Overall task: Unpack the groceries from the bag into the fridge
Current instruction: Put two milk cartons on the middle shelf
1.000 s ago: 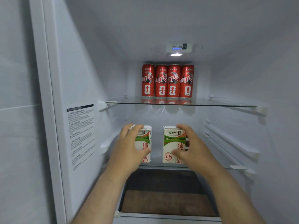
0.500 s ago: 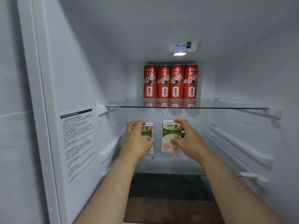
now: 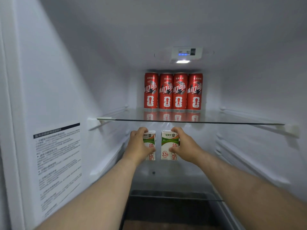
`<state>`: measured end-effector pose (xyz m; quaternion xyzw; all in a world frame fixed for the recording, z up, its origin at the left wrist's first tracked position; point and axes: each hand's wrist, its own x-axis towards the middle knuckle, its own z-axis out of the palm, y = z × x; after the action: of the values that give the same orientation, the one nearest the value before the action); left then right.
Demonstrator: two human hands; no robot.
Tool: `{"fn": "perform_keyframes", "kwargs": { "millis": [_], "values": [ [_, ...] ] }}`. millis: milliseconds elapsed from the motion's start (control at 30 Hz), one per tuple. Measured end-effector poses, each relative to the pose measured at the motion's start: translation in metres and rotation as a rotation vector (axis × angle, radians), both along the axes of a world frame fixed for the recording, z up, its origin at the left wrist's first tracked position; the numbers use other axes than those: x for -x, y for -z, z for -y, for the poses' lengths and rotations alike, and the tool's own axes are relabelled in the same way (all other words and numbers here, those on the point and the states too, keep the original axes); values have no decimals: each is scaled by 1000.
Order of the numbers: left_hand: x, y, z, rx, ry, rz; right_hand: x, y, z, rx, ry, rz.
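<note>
Red FIFA cans (image 3: pixel 180 92); R milk carton (image 3: pixel 166 144) w/ "3.3g".

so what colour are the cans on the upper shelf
The cans are red with white lettering; head view.

A: How many red cans (image 3: pixel 166 92)?
B: Four, on one glass shelf (image 3: pixel 232 123).
A: And under it?
B: Two: a left milk carton (image 3: pixel 150 140) and a right milk carton (image 3: pixel 167 143).
A: What holds them?
B: A left hand (image 3: pixel 138 146) and a right hand (image 3: pixel 186 146), so two.
A: Anything else?
B: One printed label (image 3: pixel 58 163), one control panel (image 3: pixel 186 53), one light (image 3: pixel 182 61), one lower shelf (image 3: pixel 174 195).
</note>
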<state>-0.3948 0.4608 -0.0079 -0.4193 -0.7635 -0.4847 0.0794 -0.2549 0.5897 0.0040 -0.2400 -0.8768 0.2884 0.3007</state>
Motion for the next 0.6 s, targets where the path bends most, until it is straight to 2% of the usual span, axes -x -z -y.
{"fn": "perform_keyframes", "kwargs": {
  "millis": [600],
  "values": [
    [35, 3, -43, -12, 1, 33, 49, 13, -50, -155, 14, 20]
  ]
}}
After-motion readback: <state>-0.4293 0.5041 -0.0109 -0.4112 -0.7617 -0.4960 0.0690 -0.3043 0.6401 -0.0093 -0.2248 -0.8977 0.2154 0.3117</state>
